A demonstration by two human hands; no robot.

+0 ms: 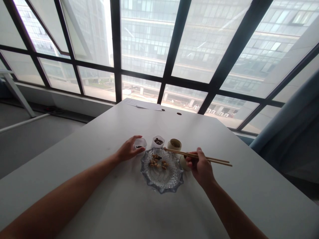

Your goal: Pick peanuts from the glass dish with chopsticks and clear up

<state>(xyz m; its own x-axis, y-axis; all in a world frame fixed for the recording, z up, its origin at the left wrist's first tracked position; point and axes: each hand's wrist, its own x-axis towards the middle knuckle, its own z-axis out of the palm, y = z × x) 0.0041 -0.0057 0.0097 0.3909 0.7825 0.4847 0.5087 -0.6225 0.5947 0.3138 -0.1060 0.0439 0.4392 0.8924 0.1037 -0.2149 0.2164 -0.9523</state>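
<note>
My left hand (128, 149) is curled round the side of a small clear plastic cup (140, 142) with a few dark pieces inside. In my right hand (200, 166) is a pair of wooden chopsticks (216, 161), pointing left. Their tips are above the far rim of a scalloped glass bowl (161, 189); whether they pinch something small I cannot tell. Light brown nuts (156, 162) and a few dark pieces lie in the bowl. Behind it stands a second plastic cup (158, 141) of dark pieces, beside a ceramic cup (174, 144). Another pale cup (184, 162) is partly hidden by my right hand.
The white table (104, 192) reaches toward large dark-framed windows. Sheets of paper (147, 105) lie at its far edge, near two round holes. A blue-grey curtain (291, 122) hangs at the right. A white metal frame (20, 96) stands on the left.
</note>
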